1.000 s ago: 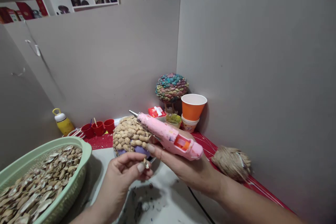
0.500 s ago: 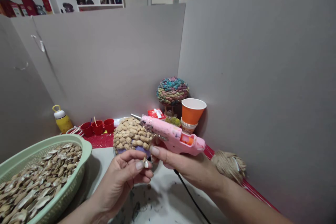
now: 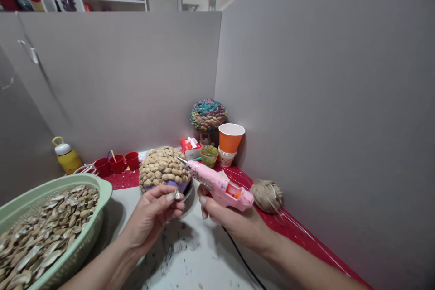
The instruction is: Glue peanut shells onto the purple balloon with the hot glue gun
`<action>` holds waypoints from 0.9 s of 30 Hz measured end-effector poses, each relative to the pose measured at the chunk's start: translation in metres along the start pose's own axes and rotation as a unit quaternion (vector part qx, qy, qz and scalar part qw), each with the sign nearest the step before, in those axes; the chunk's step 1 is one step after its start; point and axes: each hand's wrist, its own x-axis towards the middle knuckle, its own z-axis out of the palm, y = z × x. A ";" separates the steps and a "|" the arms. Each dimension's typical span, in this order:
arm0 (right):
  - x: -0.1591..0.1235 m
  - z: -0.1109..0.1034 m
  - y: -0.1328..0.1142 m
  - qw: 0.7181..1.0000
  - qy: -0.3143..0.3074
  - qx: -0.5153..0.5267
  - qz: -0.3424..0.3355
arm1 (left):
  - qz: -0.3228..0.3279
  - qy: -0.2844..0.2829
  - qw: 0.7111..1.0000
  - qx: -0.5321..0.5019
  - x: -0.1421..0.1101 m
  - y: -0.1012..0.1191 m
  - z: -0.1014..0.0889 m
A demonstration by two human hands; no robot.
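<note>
Right hand [image 3: 231, 217] has moved clear of the left hand [image 3: 152, 208] since half a second ago, taking the glue gun [image 3: 207, 175] with it; gap between hands is wider. Head view shifted too, so the background slid left.

Peanut dome [image 3: 162, 167] sits just beyond the left hand, in a bowl [image 3: 189, 192] at the far part of the tabletop [image 3: 210, 263]. Status: top and visible sides closely covered in peanut shells. Purple base surface [image 3: 181, 186] shows bare along the near lower edge, so I'd call the visible side mostly done, lower band left. Far side hidden, can't say.

Left fingers: thumb and index pinched on a small shell piece [image 3: 177, 194], pale inside showing, not on the dome yet. Hand overlaps the near lower edge in view; contact unclear.

Right fingers: wrapped round the gun's handle, nozzle aimed far-left toward the dome's right side. Can't tell if the trigger is pressed. Black cord [image 3: 239, 252] runs off to the near right.

Left: green basket [image 3: 105, 188] with loads of loose shells [image 3: 57, 226], plenty of stock. Right: twine ball [image 3: 267, 196]. Far: red cups [image 3: 117, 164], yellow bottle [image 3: 70, 161], orange cup [image 3: 231, 139] and a painted dome [image 3: 208, 115] in the corner.
</note>
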 end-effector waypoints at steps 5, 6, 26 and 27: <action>-0.014 -0.002 0.016 0.998 -0.003 0.054 0.017 | -0.022 0.016 0.999 0.019 -0.006 -0.005 -0.004; -0.015 -0.002 0.020 0.998 -0.008 0.063 0.010 | -0.028 0.018 0.999 0.025 -0.009 -0.005 -0.006; -0.035 0.005 0.060 0.970 -0.133 -0.127 -0.160 | -0.116 -0.012 0.993 -0.026 -0.013 -0.034 -0.056; -0.035 0.005 0.061 0.968 -0.131 -0.133 -0.165 | -0.117 -0.013 0.993 -0.028 -0.013 -0.034 -0.056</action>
